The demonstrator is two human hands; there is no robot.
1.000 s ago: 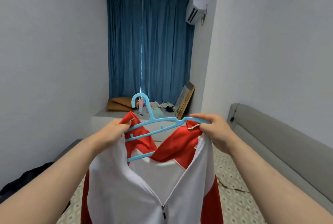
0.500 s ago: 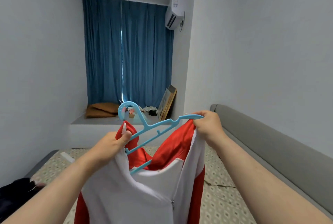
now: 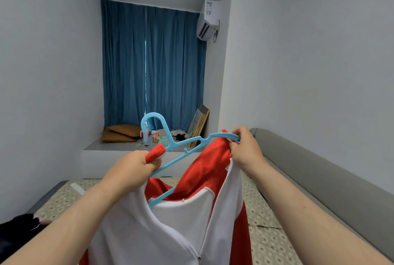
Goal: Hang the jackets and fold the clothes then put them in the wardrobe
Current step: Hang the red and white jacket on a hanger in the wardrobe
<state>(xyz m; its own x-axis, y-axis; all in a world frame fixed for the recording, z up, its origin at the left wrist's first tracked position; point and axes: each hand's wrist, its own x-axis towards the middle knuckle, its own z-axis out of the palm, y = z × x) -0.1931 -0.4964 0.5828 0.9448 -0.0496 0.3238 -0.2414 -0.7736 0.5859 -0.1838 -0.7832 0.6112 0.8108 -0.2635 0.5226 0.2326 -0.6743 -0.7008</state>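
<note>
Since half a second ago the left hand (image 3: 130,168) has pushed a red fold of collar up past its thumb, where before the fold lay lower against the hanger's arm. A bit of red also shows on top of the far tip by the right hand (image 3: 245,149), which has hardly shifted.

On my feed both hands hold up the red-and-white zip-front jacket (image 3: 170,232) with the light blue plastic hanger (image 3: 170,144) inside its neck opening. The left hand's fingers are curled tight round the collar, with the hanger's low end hidden behind them. The right hand pinches the other collar edge together with the hanger's high tip. The hanger tilts, its low end toward 8 o'clock and its high end toward 2 o'clock, and its hook stands up toward 12 o'clock from the left hand. The jacket's white front hangs down toward 6 o'clock, the zip open at the top and joined low down.

Under the jacket I see the green patterned mattress (image 3: 266,211), with the grey padded headboard (image 3: 319,179) along it at 3 o'clock. A dark garment (image 3: 12,232) lies at 8 o'clock. At 12 o'clock hang the closed blue curtains (image 3: 153,62), and the white air conditioner (image 3: 207,19) sits high at 1 o'clock
</note>
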